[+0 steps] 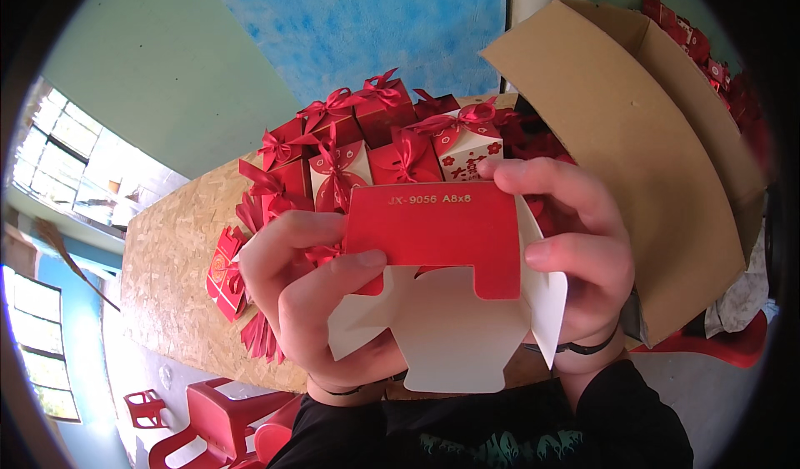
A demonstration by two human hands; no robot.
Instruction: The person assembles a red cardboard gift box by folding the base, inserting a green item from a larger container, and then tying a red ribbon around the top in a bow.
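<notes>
Both my hands hold a small red and white paper gift box close to the camera, its bottom flaps open toward me. My left hand grips its left side, thumb pressed on the red flap. My right hand wraps the right side, thumb on the flap's right edge. Behind the box, on the chipboard table, stand several finished red and white gift boxes tied with red ribbon bows.
A large open cardboard carton lies on its side at the right, more red boxes along its far rim. Flat red box blanks lie at the table's left. Red plastic stools stand on the floor below.
</notes>
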